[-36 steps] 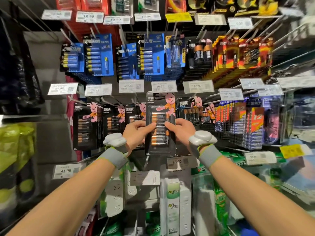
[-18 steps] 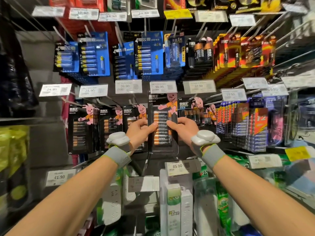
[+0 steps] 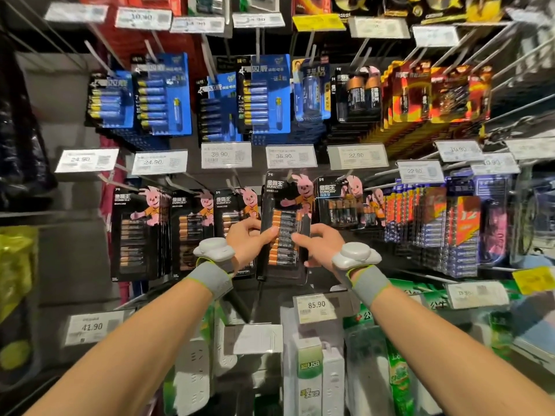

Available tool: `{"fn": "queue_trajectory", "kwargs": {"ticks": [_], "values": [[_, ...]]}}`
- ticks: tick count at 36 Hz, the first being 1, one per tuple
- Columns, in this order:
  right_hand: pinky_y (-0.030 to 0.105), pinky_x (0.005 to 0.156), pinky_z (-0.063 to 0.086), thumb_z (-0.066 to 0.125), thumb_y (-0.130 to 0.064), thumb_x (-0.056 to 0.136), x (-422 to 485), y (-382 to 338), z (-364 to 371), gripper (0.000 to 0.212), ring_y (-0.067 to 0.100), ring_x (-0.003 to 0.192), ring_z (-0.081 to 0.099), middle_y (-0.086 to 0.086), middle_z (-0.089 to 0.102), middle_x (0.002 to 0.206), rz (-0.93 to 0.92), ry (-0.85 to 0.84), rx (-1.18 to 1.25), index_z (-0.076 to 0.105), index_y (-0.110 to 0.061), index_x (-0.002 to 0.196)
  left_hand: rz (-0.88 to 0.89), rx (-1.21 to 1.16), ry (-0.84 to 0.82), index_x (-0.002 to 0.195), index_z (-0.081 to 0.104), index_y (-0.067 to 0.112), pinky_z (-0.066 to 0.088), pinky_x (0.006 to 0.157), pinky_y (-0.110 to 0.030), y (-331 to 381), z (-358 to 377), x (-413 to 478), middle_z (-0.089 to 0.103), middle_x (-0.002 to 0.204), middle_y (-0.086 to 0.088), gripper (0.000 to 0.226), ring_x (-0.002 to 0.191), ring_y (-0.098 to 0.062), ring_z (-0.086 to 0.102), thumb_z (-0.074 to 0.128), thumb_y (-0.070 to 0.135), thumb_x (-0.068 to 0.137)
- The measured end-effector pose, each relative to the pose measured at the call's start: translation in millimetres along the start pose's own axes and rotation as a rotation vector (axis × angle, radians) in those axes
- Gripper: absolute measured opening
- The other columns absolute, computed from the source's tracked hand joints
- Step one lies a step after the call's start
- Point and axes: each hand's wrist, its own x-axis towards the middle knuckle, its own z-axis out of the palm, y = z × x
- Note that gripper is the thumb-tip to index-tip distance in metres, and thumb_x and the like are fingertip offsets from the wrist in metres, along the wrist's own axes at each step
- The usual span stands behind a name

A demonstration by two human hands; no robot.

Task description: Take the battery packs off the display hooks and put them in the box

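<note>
Just above the 85.90 price tag: black battery pack, top apparently on its hook. Left hand and right hand each pinch a side edge. Slide it level, straight off; box not visible.

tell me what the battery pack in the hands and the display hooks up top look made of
Battery pack: black printed card, fairly glossy, with a clear plastic blister over the cells, going by the glare across its front. Display hooks: thin pale rods with a dull sheen, probably metal wire, but blur leaves that open.
</note>
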Motion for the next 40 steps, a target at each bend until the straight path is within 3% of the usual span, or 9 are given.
{"fn": "queue_trajectory", "kwargs": {"ticks": [3,5,10,18,24,32,34,36,40], "values": [[0.026,0.047,0.054,0.067,-0.023,0.089,1,5,5,0.026,0.011,0.051,0.046,0.001,0.047,0.066,0.053,-0.063,-0.017,0.05,-0.012,0.103,-0.014,-0.001,0.045,0.104,0.064,-0.002,0.049,0.075,-0.049,1,1,7,0.066,0.085,-0.027,0.041,0.085,-0.054,0.055,0.073,0.033,0.086],[0.025,0.045,0.054,0.066,-0.022,0.09,4,8,7,0.025,0.012,0.057,0.046,0.003,0.047,0.076,0.063,-0.05,-0.024,0.048,-0.01,0.102,-0.029,0.019,0.063,0.116,0.062,-0.004,0.048,0.092,-0.053,2,3,9,0.06,0.117,-0.036,0.05,0.11,-0.052,0.055,0.073,0.035,0.086],[0.021,0.038,0.051,0.066,-0.025,0.09,21,13,15,0.024,0.019,0.061,0.048,0.006,0.044,0.09,0.084,0.011,-0.027,0.045,-0.015,0.085,-0.013,0.13,0.067,0.102,0.064,0.007,0.047,0.079,-0.033,-5,1,19,0.062,0.079,-0.004,0.037,0.08,-0.022,0.058,0.074,0.039,0.085],[0.018,0.038,0.048,0.063,-0.027,0.092,39,20,21,0.04,0.022,0.061,0.053,0.01,0.05,0.106,0.075,0.055,-0.112,0.047,-0.005,0.122,0.118,0.483,-0.001,0.095,0.07,0.006,0.057,0.075,-0.045,-2,-7,32,0.073,0.084,-0.011,0.054,0.078,-0.029,0.068,0.064,0.059,0.085],[0.046,0.096,0.048,0.063,-0.039,0.089,51,23,23,0.057,0.029,0.101,0.059,0.015,0.06,0.122,0.055,0.09,-0.244,0.046,-0.001,0.13,0.099,0.488,-0.059,0.098,0.065,0.006,0.06,0.071,-0.042,-10,-12,42,0.074,0.079,-0.014,0.042,0.071,-0.031,0.071,0.066,0.047,0.089],[0.036,0.086,0.048,0.062,-0.031,0.091,64,29,23,0.027,0.018,0.071,0.052,-0.003,0.05,0.077,0.06,0.081,-0.24,0.043,-0.019,0.076,0.016,0.251,-0.104,0.107,0.063,0.009,0.058,0.057,-0.034,-28,-9,51,0.07,0.077,-0.015,0.023,0.045,-0.014,0.059,0.071,0.021,0.089],[0.041,0.09,0.051,0.065,-0.029,0.09,66,32,22,0.021,0.028,0.087,0.062,0.007,0.061,0.092,0.068,0.082,-0.229,0.055,-0.011,0.093,0.008,0.234,-0.109,0.107,0.063,0.008,0.057,0.053,-0.029,-31,-7,52,0.069,0.077,-0.016,0.022,0.044,-0.012,0.058,0.071,0.019,0.089],[0.048,0.086,0.055,0.067,-0.032,0.087,70,38,20,0.045,0.034,0.096,0.066,0.015,0.065,0.114,0.089,0.071,-0.229,0.056,-0.004,0.121,0.008,0.225,-0.114,0.108,0.063,0.009,0.058,0.054,-0.029,-34,-5,52,0.072,0.082,-0.02,0.021,0.044,-0.012,0.06,0.07,0.018,0.09],[0.046,0.08,0.058,0.069,-0.034,0.085,73,43,16,0.049,0.032,0.088,0.069,0.012,0.067,0.114,0.102,0.075,-0.201,0.058,-0.01,0.126,0.001,0.182,-0.095,0.107,0.063,0.01,0.062,0.064,-0.039,-39,-2,51,0.073,0.087,-0.02,0.018,0.05,-0.016,0.065,0.068,0.016,0.091]]}}
